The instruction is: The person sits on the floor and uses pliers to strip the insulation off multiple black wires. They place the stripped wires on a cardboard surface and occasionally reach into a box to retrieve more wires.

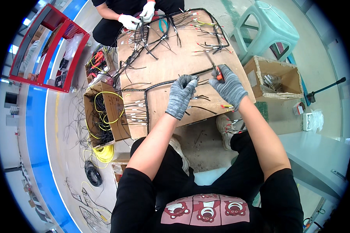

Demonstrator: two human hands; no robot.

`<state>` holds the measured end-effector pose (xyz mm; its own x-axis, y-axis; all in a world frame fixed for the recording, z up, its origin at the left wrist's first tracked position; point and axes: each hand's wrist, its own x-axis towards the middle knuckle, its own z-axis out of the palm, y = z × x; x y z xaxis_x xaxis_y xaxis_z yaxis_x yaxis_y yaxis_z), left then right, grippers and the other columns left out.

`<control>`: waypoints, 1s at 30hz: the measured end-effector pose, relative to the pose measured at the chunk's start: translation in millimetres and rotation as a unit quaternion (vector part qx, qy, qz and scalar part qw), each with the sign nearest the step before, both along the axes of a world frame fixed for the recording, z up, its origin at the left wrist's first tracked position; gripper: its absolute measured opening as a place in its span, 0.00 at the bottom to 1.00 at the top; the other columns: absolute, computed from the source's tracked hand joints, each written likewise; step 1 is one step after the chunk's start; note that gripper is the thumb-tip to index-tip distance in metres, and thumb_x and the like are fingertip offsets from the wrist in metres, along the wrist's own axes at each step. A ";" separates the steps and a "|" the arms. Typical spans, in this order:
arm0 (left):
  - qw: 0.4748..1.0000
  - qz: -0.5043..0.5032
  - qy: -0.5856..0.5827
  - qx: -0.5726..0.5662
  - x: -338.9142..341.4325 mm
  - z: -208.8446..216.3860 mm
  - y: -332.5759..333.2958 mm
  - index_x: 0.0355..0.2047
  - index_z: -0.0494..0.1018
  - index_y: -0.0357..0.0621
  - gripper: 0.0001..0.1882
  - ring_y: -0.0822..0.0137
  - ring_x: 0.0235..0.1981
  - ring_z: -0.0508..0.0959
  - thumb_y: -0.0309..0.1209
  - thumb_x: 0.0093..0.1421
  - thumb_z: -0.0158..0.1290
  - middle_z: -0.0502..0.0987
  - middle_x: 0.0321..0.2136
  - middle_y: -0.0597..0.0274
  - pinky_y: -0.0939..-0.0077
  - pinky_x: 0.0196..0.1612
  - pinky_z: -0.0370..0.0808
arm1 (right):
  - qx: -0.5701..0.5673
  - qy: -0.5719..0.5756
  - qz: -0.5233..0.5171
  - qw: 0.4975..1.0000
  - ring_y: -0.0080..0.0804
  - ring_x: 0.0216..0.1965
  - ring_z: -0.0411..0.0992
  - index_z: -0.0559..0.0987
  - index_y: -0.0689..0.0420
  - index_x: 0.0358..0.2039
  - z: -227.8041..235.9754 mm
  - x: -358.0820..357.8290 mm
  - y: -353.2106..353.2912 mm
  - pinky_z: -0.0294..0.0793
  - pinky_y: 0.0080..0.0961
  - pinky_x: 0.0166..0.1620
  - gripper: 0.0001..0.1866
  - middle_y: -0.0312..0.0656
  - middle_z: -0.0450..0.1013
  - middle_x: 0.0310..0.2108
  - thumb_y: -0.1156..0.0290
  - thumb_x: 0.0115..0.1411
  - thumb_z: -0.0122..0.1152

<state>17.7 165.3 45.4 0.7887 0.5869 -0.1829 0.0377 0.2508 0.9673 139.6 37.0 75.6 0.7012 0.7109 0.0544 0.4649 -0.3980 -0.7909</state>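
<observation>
My left hand [182, 94], in a grey knitted glove, has its fingers curled closed at a thin black wire [200, 82] beside the taped black wire harness [163, 83]. A red-orange handled screwdriver [220, 75] is gripped in my right hand [230, 87], also gloved in grey. Its thin shaft points up and to the left, over the board. The harness lies on the wooden board [175, 62], with several branches ending in white labels and red or yellow tips. My fingers partly hide the wires between my two hands.
Across the board, another person's white-gloved hands [138, 19] handle wires near teal-handled pliers [163, 26]. Cardboard boxes of cables [118, 112] stand left; a cardboard box [289, 79] and green stool [270, 25] stand right. A red rack [42, 50] is far left, a grey table [315, 155] near right.
</observation>
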 end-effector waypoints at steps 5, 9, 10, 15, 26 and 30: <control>0.998 -0.012 0.021 0.063 3.2 -3.8 -7.2 0.29 0.71 0.41 0.04 0.79 0.18 0.70 0.27 0.54 0.53 0.72 0.21 0.69 0.86 0.21 0.68 | -0.007 0.122 0.056 0.991 0.25 0.25 0.67 0.70 0.62 0.35 8.3 4.1 17.1 0.69 0.22 0.31 0.18 0.40 0.69 0.23 0.68 0.46 0.64; 0.967 -0.008 0.037 0.251 3.5 -15.0 -8.7 0.27 0.71 0.38 0.04 0.78 0.19 0.72 0.26 0.54 0.53 0.73 0.21 0.66 0.84 0.23 0.70 | -0.034 0.109 0.045 0.992 0.30 0.28 0.70 0.69 0.64 0.40 -4.3 8.6 20.1 0.70 0.24 0.34 0.24 0.44 0.72 0.28 0.66 0.44 0.65; 0.941 -0.016 0.055 0.333 4.3 -15.9 -9.0 0.27 0.71 0.38 0.05 0.77 0.19 0.72 0.26 0.53 0.53 0.74 0.21 0.64 0.83 0.24 0.71 | -0.026 0.085 0.045 0.995 0.39 0.32 0.72 0.68 0.64 0.41 -10.5 11.0 19.2 0.71 0.28 0.37 0.26 0.50 0.72 0.30 0.67 0.43 0.64; 0.873 -0.052 0.082 0.478 4.5 -21.7 -14.0 0.28 0.71 0.36 0.06 0.72 0.20 0.73 0.26 0.52 0.53 0.73 0.20 0.57 0.77 0.25 0.70 | -0.154 -0.058 0.062 0.984 0.50 0.38 0.69 0.68 0.64 0.40 14.7 -8.4 22.0 0.69 0.34 0.40 0.19 0.56 0.70 0.33 0.73 0.45 0.56; 1.000 -0.001 0.007 -0.010 -4.2 -11.6 14.7 0.31 0.72 0.42 0.07 0.81 0.17 0.68 0.31 0.55 0.53 0.73 0.21 0.69 0.89 0.19 0.64 | -0.220 -0.181 0.050 0.957 0.46 0.38 0.69 0.69 0.57 0.37 10.7 7.8 -4.8 0.67 0.36 0.42 0.17 0.51 0.70 0.34 0.69 0.45 0.57; 1.000 0.000 0.023 -0.004 -1.4 -10.4 14.8 0.31 0.72 0.41 0.06 0.80 0.17 0.69 0.30 0.56 0.52 0.73 0.21 0.68 0.88 0.19 0.65 | -0.273 -0.241 0.078 0.928 0.41 0.41 0.69 0.69 0.58 0.38 4.7 -12.4 1.6 0.66 0.36 0.44 0.19 0.48 0.70 0.36 0.68 0.44 0.58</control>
<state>16.2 180.1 35.0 0.7796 0.5852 -0.2232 0.0821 0.2578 0.9627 127.2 38.6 80.3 0.5755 0.8153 -0.0630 0.7979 -0.5767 -0.1755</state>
